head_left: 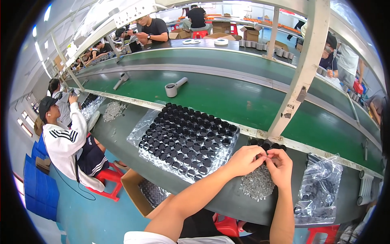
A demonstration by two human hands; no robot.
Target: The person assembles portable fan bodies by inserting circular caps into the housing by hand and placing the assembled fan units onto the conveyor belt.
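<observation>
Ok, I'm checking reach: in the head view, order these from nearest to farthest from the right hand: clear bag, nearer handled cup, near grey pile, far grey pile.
1. Near grey pile: left of and below the right hand.
2. Clear bag: to its right.
3. Nearer handled cup: ahead-left, on the belt.
4. Far grey pile: far left, on the bench.

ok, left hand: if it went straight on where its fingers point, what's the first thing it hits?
The right hand. Its fingertips sit directly ahead of those of the left hand, touching or nearly so; depth and any small piece between them are hard to make out.
</observation>
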